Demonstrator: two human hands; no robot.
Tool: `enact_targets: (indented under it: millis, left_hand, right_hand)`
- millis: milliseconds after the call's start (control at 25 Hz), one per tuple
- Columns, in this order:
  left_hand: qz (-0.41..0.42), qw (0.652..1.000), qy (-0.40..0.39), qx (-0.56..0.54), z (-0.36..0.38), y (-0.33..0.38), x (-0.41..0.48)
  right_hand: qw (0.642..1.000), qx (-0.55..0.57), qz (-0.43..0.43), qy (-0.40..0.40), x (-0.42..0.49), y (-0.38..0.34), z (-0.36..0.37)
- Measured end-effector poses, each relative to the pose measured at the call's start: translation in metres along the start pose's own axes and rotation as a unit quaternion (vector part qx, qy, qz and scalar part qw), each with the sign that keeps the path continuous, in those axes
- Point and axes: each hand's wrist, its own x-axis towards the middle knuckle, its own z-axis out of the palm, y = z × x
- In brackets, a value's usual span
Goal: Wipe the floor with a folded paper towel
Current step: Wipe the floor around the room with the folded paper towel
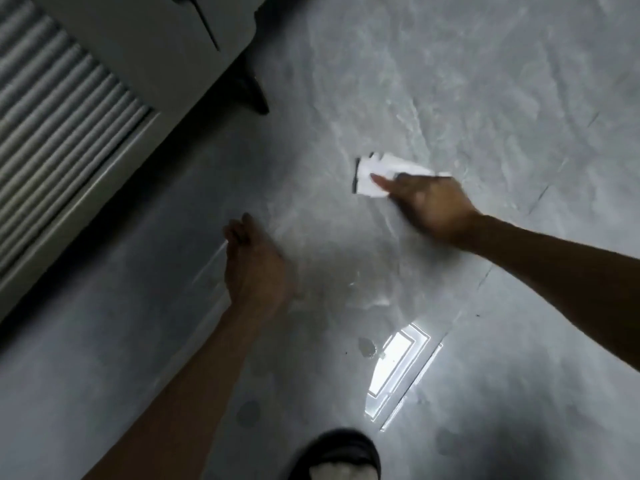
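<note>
A white folded paper towel lies flat on the grey glossy floor at mid-frame. My right hand is on its near right part, fingers laid over it and one straight finger pointing left across it; motion blur hides the grip detail. My left hand hovers lower left of the towel, apart from it, fingers loosely curled and holding nothing.
A white cabinet with a slatted panel fills the upper left, a dark furniture leg beside it. Small dark spots and a bright ceiling-light reflection mark the near floor. My dark shoe is at the bottom edge.
</note>
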Motion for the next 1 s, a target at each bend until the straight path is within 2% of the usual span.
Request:
enact_targets:
  millis: [40, 80, 120, 160, 200, 280, 320, 360, 400, 440, 480, 520, 560, 600, 640, 680, 760, 800, 840, 880, 920, 1000]
  left_hand:
    - [0.000, 1.000, -0.016, 0.004, 0.003, 0.001, 0.000]
    - [-0.001, 0.999, -0.031, 0.017, 0.004, -0.001, -0.001]
    - [0.000, 0.998, -0.045, 0.040, 0.006, -0.004, -0.003]
    - [0.004, 0.996, -0.060, 0.061, 0.008, -0.008, -0.004]
    - [0.005, 0.995, -0.070, 0.066, 0.007, -0.011, -0.003]
    - [-0.007, 0.994, -0.089, 0.055, 0.001, -0.016, 0.003]
    - [-0.006, 0.994, -0.092, 0.054, -0.003, -0.017, 0.004]
    - [0.002, 0.994, -0.088, 0.059, -0.006, -0.017, 0.003]
    - [0.018, 0.994, -0.084, 0.071, -0.008, -0.015, -0.001]
    - [0.044, 0.993, -0.078, 0.081, -0.008, -0.011, -0.008]
    - [0.078, 0.990, -0.073, 0.088, -0.007, -0.004, -0.017]
    - [0.118, 0.986, -0.070, 0.093, -0.005, 0.007, -0.026]
    - [0.160, 0.980, -0.069, 0.099, -0.001, 0.017, -0.035]
    - [0.200, 0.971, -0.071, 0.106, 0.004, 0.026, -0.043]
    - [0.232, 0.963, -0.081, 0.116, 0.010, 0.034, -0.049]
    - [0.248, 0.955, -0.106, 0.121, 0.015, 0.039, -0.057]
    - [0.263, 0.943, -0.164, 0.120, 0.019, 0.046, -0.070]
    - [0.265, 0.940, -0.181, 0.114, 0.017, 0.047, -0.075]
    - [0.262, 0.940, -0.193, 0.103, 0.011, 0.047, -0.080]
    - [0.255, 0.941, -0.204, 0.088, 0.002, 0.044, -0.083]
    - [0.248, 0.942, -0.214, 0.077, -0.006, 0.037, -0.088]
    - [0.230, 0.944, -0.219, 0.088, -0.028, 0.018, -0.097]
  right_hand:
    - [0.980, 0.015, 0.196, 0.005, 0.004, 0.011, -0.001]
    - [0.940, 0.041, 0.339, 0.008, 0.014, 0.006, 0.001]
    - [0.918, 0.055, 0.393, 0.009, 0.022, -0.014, 0.006]
    - [0.923, 0.066, 0.379, -0.013, 0.027, -0.042, 0.014]
    - [0.949, 0.081, 0.302, -0.036, 0.029, -0.071, 0.022]
    - [0.992, 0.102, 0.045, -0.066, 0.014, -0.124, 0.031]
    - [0.991, 0.100, -0.068, -0.062, -0.001, -0.131, 0.028]
    - [0.985, 0.100, -0.128, -0.057, -0.017, -0.122, 0.022]
    - [0.986, 0.089, -0.138, -0.033, -0.034, -0.102, 0.016]
    - [0.994, 0.078, -0.080, -0.010, -0.056, -0.077, 0.012]
    - [0.996, 0.075, 0.043, 0.009, -0.082, -0.051, 0.007]
    - [0.975, 0.079, 0.204, 0.029, -0.112, -0.029, -0.001]
    - [0.930, 0.090, 0.352, 0.053, -0.141, -0.022, -0.007]
    - [0.899, 0.095, 0.424, 0.064, -0.160, -0.033, -0.008]
    - [0.897, 0.101, 0.426, 0.059, -0.169, -0.058, -0.006]
    - [0.916, 0.126, 0.378, 0.044, -0.170, -0.094, -0.001]
    - [0.981, 0.123, 0.146, -0.018, -0.178, -0.156, 0.005]
    - [0.994, 0.089, 0.044, -0.050, -0.181, -0.160, 0.006]
    - [0.996, 0.064, 0.003, -0.061, -0.184, -0.143, 0.001]
    - [0.995, 0.044, 0.042, -0.073, -0.189, -0.116, -0.001]
    - [0.988, 0.020, 0.127, -0.086, -0.199, -0.090, 0.001]
    - [0.945, 0.016, 0.317, -0.080, -0.222, -0.062, -0.005]
